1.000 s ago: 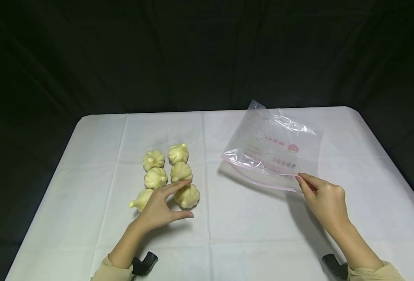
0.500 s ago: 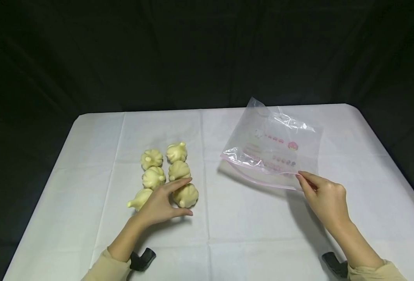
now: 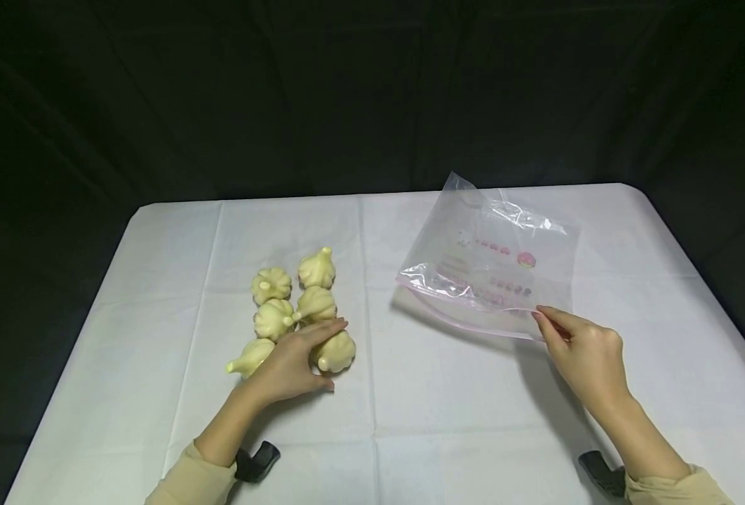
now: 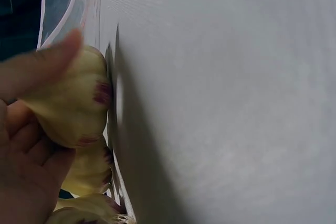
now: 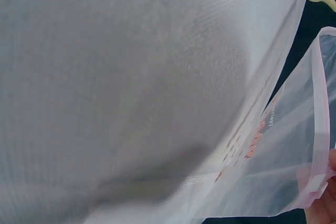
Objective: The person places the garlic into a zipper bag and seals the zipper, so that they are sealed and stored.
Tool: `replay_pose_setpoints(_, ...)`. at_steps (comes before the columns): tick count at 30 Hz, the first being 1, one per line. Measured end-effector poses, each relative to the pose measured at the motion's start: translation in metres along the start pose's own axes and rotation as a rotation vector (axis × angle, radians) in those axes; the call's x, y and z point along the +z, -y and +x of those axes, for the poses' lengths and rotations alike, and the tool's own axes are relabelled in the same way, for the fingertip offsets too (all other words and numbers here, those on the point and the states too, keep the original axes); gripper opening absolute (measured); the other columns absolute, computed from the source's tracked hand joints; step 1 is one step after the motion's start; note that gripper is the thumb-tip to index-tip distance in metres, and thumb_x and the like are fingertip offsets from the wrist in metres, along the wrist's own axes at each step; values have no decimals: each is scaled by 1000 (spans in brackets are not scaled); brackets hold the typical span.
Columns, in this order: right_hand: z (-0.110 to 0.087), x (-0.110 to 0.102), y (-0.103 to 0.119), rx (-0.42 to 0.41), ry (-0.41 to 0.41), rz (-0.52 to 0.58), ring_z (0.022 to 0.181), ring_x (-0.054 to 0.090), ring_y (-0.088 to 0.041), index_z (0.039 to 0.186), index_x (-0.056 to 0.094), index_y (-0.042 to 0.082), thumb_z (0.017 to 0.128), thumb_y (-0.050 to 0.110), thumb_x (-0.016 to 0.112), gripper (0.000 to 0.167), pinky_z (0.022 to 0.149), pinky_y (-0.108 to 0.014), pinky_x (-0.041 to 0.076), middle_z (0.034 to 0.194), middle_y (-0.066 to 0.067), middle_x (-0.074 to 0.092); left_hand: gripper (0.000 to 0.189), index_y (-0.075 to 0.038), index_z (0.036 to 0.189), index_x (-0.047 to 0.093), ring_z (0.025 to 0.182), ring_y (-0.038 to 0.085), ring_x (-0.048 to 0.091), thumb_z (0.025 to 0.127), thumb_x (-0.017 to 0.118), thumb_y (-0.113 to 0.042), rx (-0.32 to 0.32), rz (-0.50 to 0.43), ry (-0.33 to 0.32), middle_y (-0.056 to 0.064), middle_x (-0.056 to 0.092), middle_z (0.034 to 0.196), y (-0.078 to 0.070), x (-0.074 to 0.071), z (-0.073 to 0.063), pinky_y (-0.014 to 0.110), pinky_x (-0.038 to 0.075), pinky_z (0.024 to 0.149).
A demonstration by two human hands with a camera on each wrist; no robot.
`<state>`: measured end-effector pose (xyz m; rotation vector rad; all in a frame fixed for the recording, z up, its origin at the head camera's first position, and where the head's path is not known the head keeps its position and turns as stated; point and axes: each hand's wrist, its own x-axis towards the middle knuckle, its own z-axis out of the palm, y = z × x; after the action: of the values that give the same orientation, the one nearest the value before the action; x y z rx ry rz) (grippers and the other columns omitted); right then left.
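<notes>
My left hand (image 3: pixel 293 365) is around the nearest garlic bulb (image 3: pixel 337 352) of the right column, thumb on the near side and fingers on the far side. The left wrist view shows the thumb across this pale bulb (image 4: pixel 79 103) with purple marks, and the fingers curled behind it. Just beyond my fingers lies another garlic bulb (image 3: pixel 317 303), its stem pointing left. My right hand (image 3: pixel 584 358) pinches the pink-edged mouth of a clear zip bag (image 3: pixel 492 263) printed with red figures. The mouth faces me and gapes slightly.
More garlic bulbs lie on the left: one at the far right of the group (image 3: pixel 317 269), others in a left column (image 3: pixel 273 319). A white cloth (image 3: pixel 448 421) covers the table, with a dark curtain (image 3: pixel 372 98) behind. Black wrist straps (image 3: pixel 257 463) sit at both wrists.
My left thumb has drawn in toward the nearest bulb. The two bulbs beyond it in the right column have shifted and turned. The right hand and bag hold nearly still.
</notes>
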<state>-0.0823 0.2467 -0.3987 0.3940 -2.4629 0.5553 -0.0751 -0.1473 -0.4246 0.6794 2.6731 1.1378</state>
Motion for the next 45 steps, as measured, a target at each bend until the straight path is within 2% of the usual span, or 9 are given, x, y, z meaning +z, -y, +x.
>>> replay_pose_setpoints(6, 0, 1, 1, 3, -2, -7, 53, 65, -29, 90, 74, -8, 76, -2, 74, 15, 43, -38, 46, 69, -19, 70, 82, -1, 137, 53, 129, 36, 47, 62, 86, 6, 28, 45, -4, 17, 53, 139, -1, -1, 1, 53, 37, 107)
replay_pose_setpoints(11, -1, 1, 0, 9, 0, -8, 53, 65, -28, 90, 74, -8, 76, -2, 74, 15, 43, -35, 45, 70, -18, 70, 75, 0, 134, 56, 126, 35, 50, 64, 82, 10, 40, 58, -24, 18, 56, 135, 1, 0, 1, 50, 39, 105)
replay_pose_setpoints(15, -1, 1, 0, 16, 1, -6, 53, 65, -28, 91, 74, -8, 76, -2, 74, 16, 43, -33, 46, 70, -18, 70, 72, 1, 131, 58, 123, 35, 53, 64, 81, 11, 56, 72, -39, 19, 59, 131, 2, 1, 2, 49, 42, 103)
replay_pose_setpoints(25, -1, 0, 0, 30, 6, 10, 54, 65, -27, 91, 75, -7, 77, -2, 74, 15, 44, -32, 46, 70, -17, 70, 72, 1, 130, 59, 122, 34, 54, 63, 82, 11, 49, 62, -48, 17, 60, 129, -5, 1, 2, 47, 43, 103)
replay_pose_setpoints(29, -2, 1, -1, 25, 9, 15, 53, 63, -24, 91, 75, -8, 76, -2, 75, 16, 43, -27, 45, 69, -17, 70, 73, -1, 131, 59, 123, 33, 53, 63, 84, 8, 50, 64, -36, 15, 60, 130, -11, 1, 2, 48, 43, 103)
replay_pose_setpoints(34, -3, 0, 1, 33, 19, 39, 54, 66, -28, 92, 75, -7, 75, -3, 77, 17, 45, -27, 48, 72, -17, 71, 73, -4, 134, 58, 126, 32, 51, 66, 83, 6, 26, 63, -1, 12, 58, 134, -21, 3, 7, 47, 40, 106)
replay_pose_setpoints(39, -3, -1, 2, 47, 33, 49, 57, 68, -30, 93, 75, -6, 76, -2, 76, 17, 46, -31, 50, 72, -17, 71, 72, -3, 134, 57, 126, 32, 52, 67, 81, 6, 55, 57, 28, 12, 58, 134, -34, 4, 16, 46, 39, 107)
replay_pose_setpoints(45, -2, -2, -1, 48, 46, 52, 56, 68, -29, 92, 75, -7, 76, -2, 75, 16, 45, -29, 49, 72, -18, 71, 71, -2, 134, 56, 125, 32, 53, 68, 80, 6, 102, 72, 52, 14, 57, 135, -47, 4, 27, 45, 40, 106)
